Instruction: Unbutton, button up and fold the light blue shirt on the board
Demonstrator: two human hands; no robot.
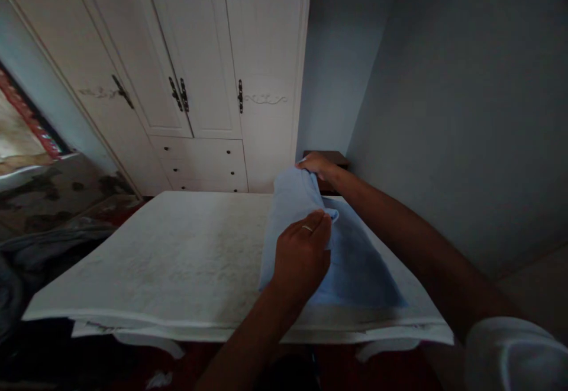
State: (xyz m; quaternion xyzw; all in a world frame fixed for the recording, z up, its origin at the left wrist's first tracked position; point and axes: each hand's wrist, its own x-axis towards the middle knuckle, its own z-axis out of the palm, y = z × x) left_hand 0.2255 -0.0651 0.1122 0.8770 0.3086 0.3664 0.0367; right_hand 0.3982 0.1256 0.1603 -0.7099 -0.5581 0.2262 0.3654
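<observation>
A light blue piece of cloth, perhaps a garment, lies partly folded on the right part of a white table. My left hand, with a ring on one finger, is closed on the cloth near its middle, where a small bunched bit sticks out by the fingers. Farther away, my right hand grips the cloth's far edge and holds it raised above the tabletop. The lifted layer slopes to the left of both hands, while a flat layer lies to their right. My fingertips are partly hidden by the cloth.
Behind the table stands a white wardrobe with dark handles and drawers. A small brown cabinet is in the far corner beside a grey wall. Dark fabric is heaped at the left.
</observation>
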